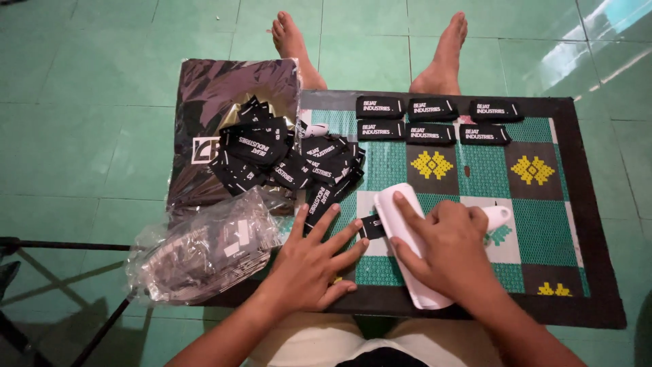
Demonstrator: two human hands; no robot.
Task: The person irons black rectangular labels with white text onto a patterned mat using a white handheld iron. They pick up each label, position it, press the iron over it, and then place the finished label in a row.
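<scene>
A black woven label (371,226) lies on the patterned mat (543,238), half tucked under a white plastic tool (406,238). The right hand (445,248) grips that tool, pressing down. The left hand (314,261) lies open, fingers spread, just beside the label. Beyond it sits a heap of labels (285,160); finished labels (435,120) lie in rows farther off.

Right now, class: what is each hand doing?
Left hand: open, fingers spread flat on the mat, fingertips at a black label.
Right hand: pressing on a white tool, holding it over that label.
</scene>
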